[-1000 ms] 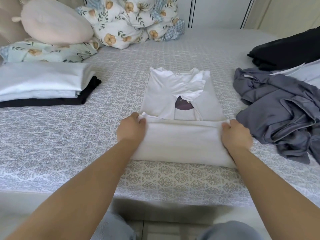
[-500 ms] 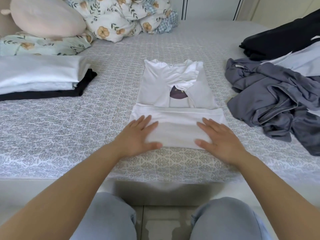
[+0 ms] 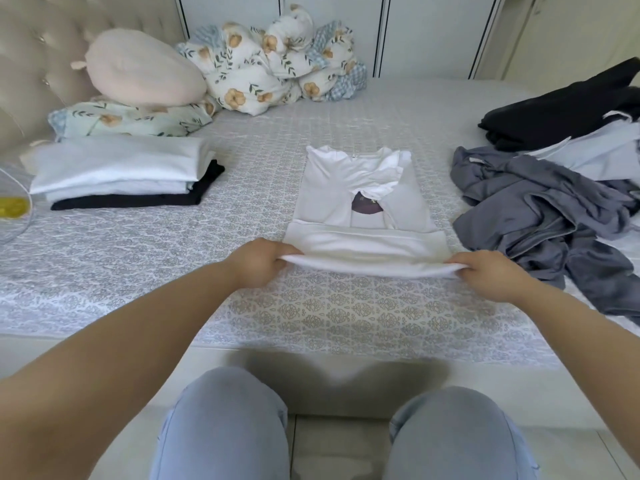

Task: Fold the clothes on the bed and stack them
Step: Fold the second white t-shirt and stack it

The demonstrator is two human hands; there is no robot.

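Left hand (image 3: 258,261) and right hand (image 3: 491,273) are each curled round a near corner of the white T-shirt (image 3: 360,206), which is laid mid-bed (image 3: 145,271). A second fold is judged under way; the lifted edge must next be carried toward the collar. The folded stack (image 3: 117,174) is seen left, unfolded grey clothes (image 3: 540,216) right, cupboards behind.

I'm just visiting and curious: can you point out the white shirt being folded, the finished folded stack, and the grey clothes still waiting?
white shirt (image 3: 360,183): head view, on its upper chest.
folded stack (image 3: 117,161): head view, on the top white layer.
grey clothes (image 3: 540,209): head view, on the crumpled middle.
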